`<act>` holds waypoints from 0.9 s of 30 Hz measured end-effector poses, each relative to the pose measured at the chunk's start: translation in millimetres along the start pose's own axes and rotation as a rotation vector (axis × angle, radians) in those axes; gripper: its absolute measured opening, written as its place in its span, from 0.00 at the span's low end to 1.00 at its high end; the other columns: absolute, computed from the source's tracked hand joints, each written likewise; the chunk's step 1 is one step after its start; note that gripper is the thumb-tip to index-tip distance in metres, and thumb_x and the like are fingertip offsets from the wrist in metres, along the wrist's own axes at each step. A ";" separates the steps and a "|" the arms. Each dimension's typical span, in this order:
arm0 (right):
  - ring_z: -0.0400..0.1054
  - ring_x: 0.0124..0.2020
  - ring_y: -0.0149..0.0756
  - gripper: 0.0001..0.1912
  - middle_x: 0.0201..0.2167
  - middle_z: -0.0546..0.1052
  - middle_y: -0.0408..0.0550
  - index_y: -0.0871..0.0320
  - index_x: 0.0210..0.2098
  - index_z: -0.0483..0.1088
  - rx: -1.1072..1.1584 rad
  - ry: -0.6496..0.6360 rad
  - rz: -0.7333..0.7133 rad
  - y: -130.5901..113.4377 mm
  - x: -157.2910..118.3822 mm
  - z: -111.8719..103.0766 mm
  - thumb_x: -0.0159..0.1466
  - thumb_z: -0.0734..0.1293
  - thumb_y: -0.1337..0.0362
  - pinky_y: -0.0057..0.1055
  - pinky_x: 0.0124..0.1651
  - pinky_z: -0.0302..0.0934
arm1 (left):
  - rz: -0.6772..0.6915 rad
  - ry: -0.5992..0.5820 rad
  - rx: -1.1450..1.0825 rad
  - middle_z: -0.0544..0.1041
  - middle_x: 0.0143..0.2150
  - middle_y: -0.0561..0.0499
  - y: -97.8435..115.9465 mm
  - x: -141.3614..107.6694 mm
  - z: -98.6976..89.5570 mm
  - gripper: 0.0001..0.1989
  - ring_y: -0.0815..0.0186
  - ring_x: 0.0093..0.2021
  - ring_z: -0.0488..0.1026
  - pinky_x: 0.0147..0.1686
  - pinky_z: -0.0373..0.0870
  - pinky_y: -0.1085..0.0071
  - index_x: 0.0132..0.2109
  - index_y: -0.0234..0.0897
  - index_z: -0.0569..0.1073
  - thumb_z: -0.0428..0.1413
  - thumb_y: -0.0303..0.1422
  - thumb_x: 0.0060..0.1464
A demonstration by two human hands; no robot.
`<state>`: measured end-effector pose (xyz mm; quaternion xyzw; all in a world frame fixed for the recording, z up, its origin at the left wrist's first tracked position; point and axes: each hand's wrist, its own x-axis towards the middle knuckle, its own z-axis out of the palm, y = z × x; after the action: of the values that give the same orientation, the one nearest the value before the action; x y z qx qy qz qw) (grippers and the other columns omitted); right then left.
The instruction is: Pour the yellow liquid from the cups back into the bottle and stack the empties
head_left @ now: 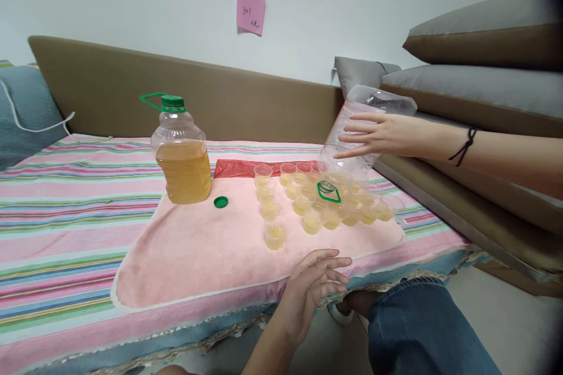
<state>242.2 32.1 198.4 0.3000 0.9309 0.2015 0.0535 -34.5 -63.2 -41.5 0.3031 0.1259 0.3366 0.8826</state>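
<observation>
Rows of small clear cups [275, 237] with pale yellow liquid stand on a pink cloth [189, 252]. My left hand [308, 290] is in front of them near the cloth's front edge, fingers apart and holding nothing. Over on the right, my right hand [369, 135] is spread open, palm down, in front of a large clear plastic bottle [347, 161]; whether it touches the bottle I cannot tell. A green ring handle [329, 191] shows over the cups. At the left stands a big bottle [183, 170] of amber liquid with a green cap. A loose green cap [220, 202] lies beside it.
A red plastic strip [233, 168] lies behind the cups. Grey and brown cushions [479, 88] are stacked at the right. A brown backrest [264, 99] runs along the wall. A knee in blue jeans [422, 328] is at the lower right.
</observation>
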 end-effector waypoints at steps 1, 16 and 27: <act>0.58 0.65 0.36 0.27 0.53 0.75 0.38 0.45 0.58 0.66 0.029 0.007 0.031 -0.5 -3.5 -0.4 0.66 0.55 0.75 0.54 0.69 0.41 | 0.000 -0.002 0.000 0.78 0.50 0.37 -0.4 0.2 -0.7 0.16 0.63 0.39 0.76 0.43 0.69 0.66 0.47 0.32 0.75 0.60 0.36 0.54; 0.46 0.69 0.40 0.40 0.66 0.64 0.46 0.49 0.63 0.62 -0.082 0.020 0.432 -28.2 -68.3 12.0 0.55 0.63 0.82 0.46 0.68 0.31 | -0.011 -0.012 0.049 0.78 0.51 0.37 0.9 0.5 -2.1 0.18 0.63 0.40 0.75 0.44 0.68 0.66 0.48 0.32 0.75 0.60 0.38 0.53; 0.61 0.49 0.52 0.42 0.51 0.75 0.56 0.52 0.64 0.61 -0.351 -0.148 0.642 -56.8 -86.9 19.7 0.51 0.73 0.65 0.47 0.52 0.50 | -0.024 0.038 0.056 0.78 0.50 0.38 1.0 2.2 -2.1 0.20 0.63 0.39 0.75 0.43 0.69 0.66 0.47 0.33 0.76 0.63 0.40 0.50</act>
<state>286.8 -53.5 155.5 0.5766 0.7343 0.3423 0.1052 -34.2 -60.2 -42.6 0.3196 0.1555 0.3281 0.8752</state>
